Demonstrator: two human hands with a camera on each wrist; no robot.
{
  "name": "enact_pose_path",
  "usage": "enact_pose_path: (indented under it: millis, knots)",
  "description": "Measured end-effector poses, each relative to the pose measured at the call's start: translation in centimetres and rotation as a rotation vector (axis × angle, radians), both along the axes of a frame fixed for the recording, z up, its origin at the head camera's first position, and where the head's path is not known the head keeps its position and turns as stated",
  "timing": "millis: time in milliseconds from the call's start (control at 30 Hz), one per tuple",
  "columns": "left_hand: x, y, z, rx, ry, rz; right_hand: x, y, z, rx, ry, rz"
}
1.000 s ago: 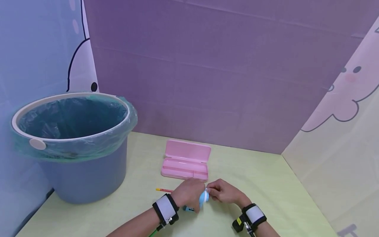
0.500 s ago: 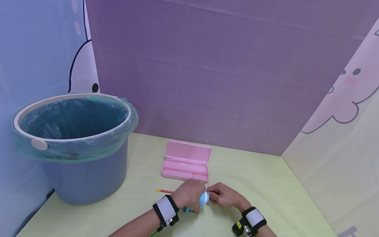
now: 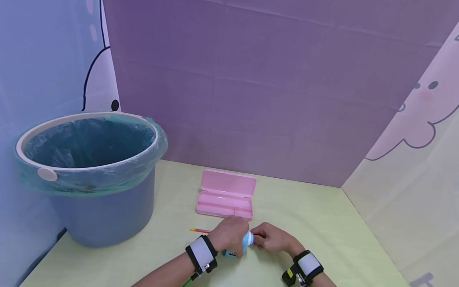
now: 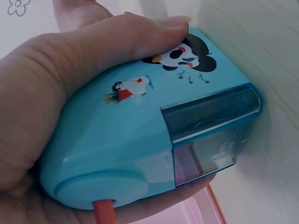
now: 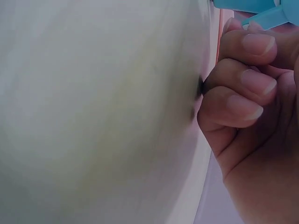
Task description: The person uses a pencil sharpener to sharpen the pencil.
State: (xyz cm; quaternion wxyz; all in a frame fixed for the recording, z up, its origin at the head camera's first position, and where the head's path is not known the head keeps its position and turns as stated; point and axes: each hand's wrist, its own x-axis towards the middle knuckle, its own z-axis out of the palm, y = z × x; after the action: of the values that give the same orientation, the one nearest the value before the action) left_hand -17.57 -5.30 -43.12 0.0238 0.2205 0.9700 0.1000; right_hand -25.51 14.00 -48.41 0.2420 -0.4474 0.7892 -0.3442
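My left hand [image 3: 229, 236] grips a light blue crank pencil sharpener [image 4: 117, 135] printed with cartoon figures, the thumb across its top. A clear dark-tinted shavings drawer [image 4: 210, 135] shows on one side. Out of the round front hole comes a red pencil [image 4: 105, 212], its yellow end pointing left in the head view. At the opposite end my right hand [image 3: 273, 238] has curled fingers at the crank. In the right wrist view the light blue crank arm [image 5: 268, 19] appears by the fingertips; its knob is hidden by the fingers.
An open pink pencil case [image 3: 225, 198] lies just behind my hands, its lid tipped back. On the left stands a large blue bin [image 3: 107, 215] lined with a green bag. A purple backdrop [image 3: 251, 99] rises behind the pale yellow tabletop [image 3: 322, 223].
My right hand has shifted slightly down beside the sharpener's crank end. My left hand and the pencil stay nearly in place.
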Motion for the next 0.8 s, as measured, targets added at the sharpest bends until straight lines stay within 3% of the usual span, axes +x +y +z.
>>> enact_pose_path:
  millis: [267,800]
  knots:
    - [0.1,0.0,0.2,-0.005,0.003,0.002,0.4,0.0,0.4,0.024,0.014,-0.004]
    - [0.1,-0.1,0.2,-0.028,0.011,0.002,1.2,-0.1,0.3,0.074,0.173,0.036]
